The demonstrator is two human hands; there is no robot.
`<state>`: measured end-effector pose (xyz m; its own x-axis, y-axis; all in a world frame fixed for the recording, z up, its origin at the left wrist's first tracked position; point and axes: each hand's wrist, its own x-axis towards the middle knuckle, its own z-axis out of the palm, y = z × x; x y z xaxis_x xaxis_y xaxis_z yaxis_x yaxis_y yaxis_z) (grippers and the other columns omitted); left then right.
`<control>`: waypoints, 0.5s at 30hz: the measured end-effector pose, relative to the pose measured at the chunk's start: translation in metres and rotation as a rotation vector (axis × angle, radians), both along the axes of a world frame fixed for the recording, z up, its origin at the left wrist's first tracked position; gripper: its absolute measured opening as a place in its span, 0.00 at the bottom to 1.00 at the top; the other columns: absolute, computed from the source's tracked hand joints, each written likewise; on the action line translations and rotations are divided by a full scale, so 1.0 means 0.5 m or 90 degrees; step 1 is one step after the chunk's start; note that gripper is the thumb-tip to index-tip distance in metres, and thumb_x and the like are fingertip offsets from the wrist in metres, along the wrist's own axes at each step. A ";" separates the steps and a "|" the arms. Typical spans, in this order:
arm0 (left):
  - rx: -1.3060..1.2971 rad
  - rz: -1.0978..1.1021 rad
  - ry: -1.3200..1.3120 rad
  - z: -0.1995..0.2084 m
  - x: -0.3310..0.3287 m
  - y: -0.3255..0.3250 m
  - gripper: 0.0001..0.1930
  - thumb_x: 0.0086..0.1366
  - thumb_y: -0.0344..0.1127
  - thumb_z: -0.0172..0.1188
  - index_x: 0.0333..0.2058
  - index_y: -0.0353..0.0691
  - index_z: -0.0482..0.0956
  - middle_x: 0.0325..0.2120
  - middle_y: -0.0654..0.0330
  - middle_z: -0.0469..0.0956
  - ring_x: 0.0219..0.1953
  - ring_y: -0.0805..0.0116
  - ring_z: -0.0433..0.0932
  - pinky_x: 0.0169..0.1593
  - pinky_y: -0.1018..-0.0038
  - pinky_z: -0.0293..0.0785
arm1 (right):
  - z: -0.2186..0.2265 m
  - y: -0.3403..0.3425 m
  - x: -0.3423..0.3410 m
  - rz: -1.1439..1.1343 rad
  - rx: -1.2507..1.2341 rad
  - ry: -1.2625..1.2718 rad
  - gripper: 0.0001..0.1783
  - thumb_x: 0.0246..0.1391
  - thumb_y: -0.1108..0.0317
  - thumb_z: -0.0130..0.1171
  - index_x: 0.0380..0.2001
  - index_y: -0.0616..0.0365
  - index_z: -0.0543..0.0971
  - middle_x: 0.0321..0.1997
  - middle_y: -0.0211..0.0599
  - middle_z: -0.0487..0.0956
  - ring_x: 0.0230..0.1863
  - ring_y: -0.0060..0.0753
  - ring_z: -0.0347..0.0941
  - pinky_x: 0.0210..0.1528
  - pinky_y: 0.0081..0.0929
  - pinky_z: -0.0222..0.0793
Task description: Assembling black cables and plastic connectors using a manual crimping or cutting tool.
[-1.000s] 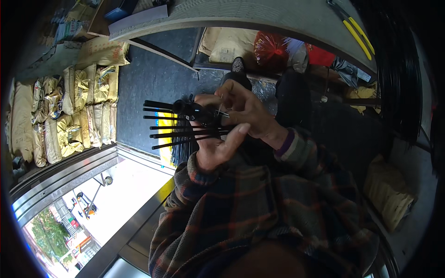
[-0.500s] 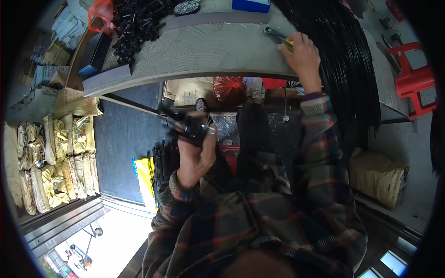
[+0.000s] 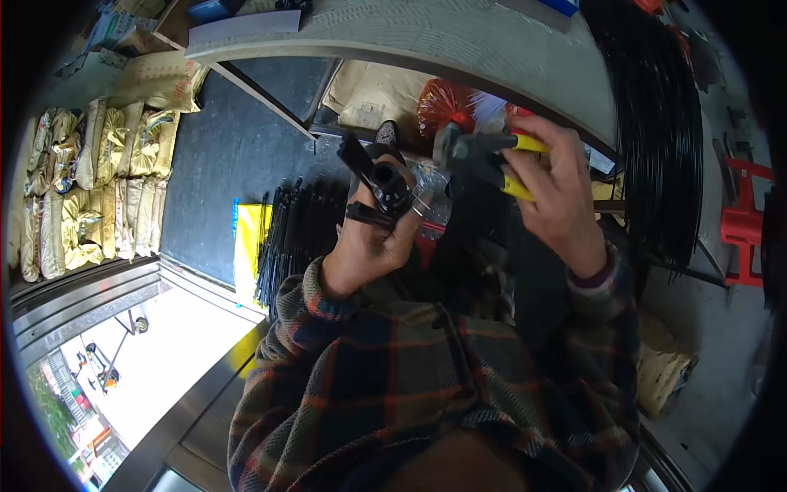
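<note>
Along the upper edge, the grey worktop (image 3: 459, 41) is curving across the room, with black rods (image 3: 648, 139) hanging at its right. Half a second ago the right hand (image 3: 561, 193) was reaching onto that worktop; now it is holding the yellow-handled pliers (image 3: 475, 150) over the lap, so tool and part are sitting near each other, apart. Its fingers are curling around the spread handles, forearm bending inward. The left hand (image 3: 365, 254) is gripping the black tubular part (image 3: 395, 195) before the torso, hollow end up.
</note>
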<state>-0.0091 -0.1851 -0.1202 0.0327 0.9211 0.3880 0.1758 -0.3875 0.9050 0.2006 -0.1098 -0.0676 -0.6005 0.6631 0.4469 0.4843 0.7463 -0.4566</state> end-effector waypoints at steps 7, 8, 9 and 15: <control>0.020 -0.015 0.009 0.006 0.018 0.006 0.17 0.49 0.22 0.52 0.40 0.32 0.62 0.26 0.53 0.68 0.27 0.58 0.70 0.34 0.72 0.67 | 0.003 0.015 0.000 -0.120 0.673 -0.228 0.14 0.52 0.64 0.52 0.44 0.44 0.74 0.53 0.18 0.63 0.56 0.21 0.60 0.61 0.42 0.46; -0.017 -0.028 -0.005 0.005 0.018 0.004 0.19 0.49 0.22 0.51 0.42 0.32 0.61 0.27 0.53 0.68 0.27 0.58 0.70 0.34 0.72 0.67 | 0.005 0.015 0.000 -0.117 0.713 -0.238 0.17 0.46 0.62 0.59 0.43 0.45 0.72 0.50 0.19 0.65 0.54 0.21 0.61 0.61 0.42 0.44; -0.015 -0.022 -0.004 0.007 0.017 0.002 0.19 0.49 0.22 0.51 0.42 0.32 0.61 0.27 0.53 0.68 0.27 0.58 0.70 0.34 0.72 0.67 | 0.007 0.014 -0.002 -0.114 0.752 -0.247 0.22 0.41 0.60 0.66 0.42 0.46 0.71 0.47 0.21 0.66 0.52 0.21 0.62 0.62 0.43 0.42; 0.010 0.040 -0.008 -0.013 0.015 -0.010 0.21 0.49 0.22 0.52 0.44 0.30 0.60 0.27 0.52 0.70 0.28 0.56 0.72 0.35 0.71 0.67 | -0.084 -0.040 -0.028 -0.231 0.621 -0.186 0.11 0.44 0.68 0.63 0.31 0.47 0.73 0.43 0.25 0.67 0.48 0.24 0.65 0.62 0.41 0.40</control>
<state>-0.0017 -0.1902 -0.1266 -0.0304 0.9149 0.4025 0.1893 -0.3901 0.9011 0.1866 -0.1298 -0.1095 -0.6089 0.2581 0.7501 0.7433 0.5159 0.4259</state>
